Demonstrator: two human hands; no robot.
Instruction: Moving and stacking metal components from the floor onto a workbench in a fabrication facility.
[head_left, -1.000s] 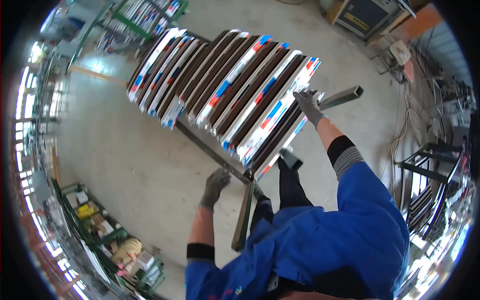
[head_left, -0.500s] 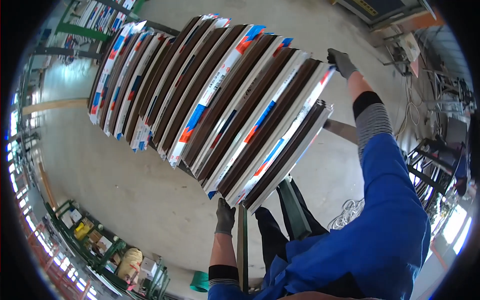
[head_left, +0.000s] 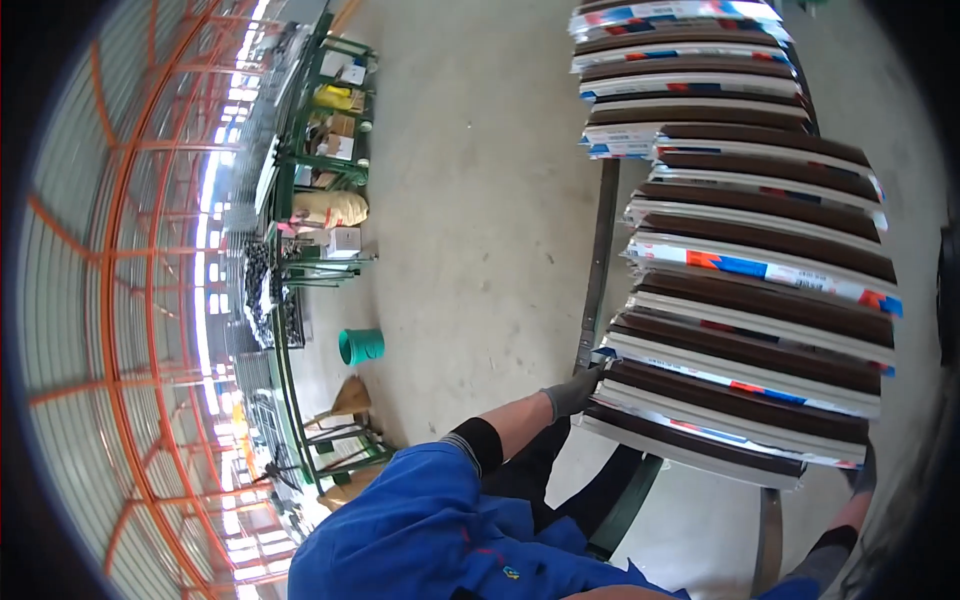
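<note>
Long brown and off-white profiles (head_left: 760, 352) lie side by side in a row at the right, some with printed white, blue and red film along them. My left hand (head_left: 575, 392), in a dark grey glove, is closed at the left end of a profile (head_left: 740, 400) near the front of the row. At the opposite end of the profiles is my right hand (head_left: 862, 468), gloved too and partly hidden by them; its fingers barely show. Closest to me, another off-white profile (head_left: 690, 447) lies in front of both hands.
Dark metal rails (head_left: 600, 260) run under the profiles, and a green beam (head_left: 625, 505) stands by my legs. Leftward are a green bucket (head_left: 360, 346), a green rack (head_left: 345, 165) with boxes and a filled sack (head_left: 330, 209), and a wall with orange framing (head_left: 125, 330).
My view has swung left, so the row of profiles now sits at the right and the wall has come into sight. Both hands stay at the profile ends.
</note>
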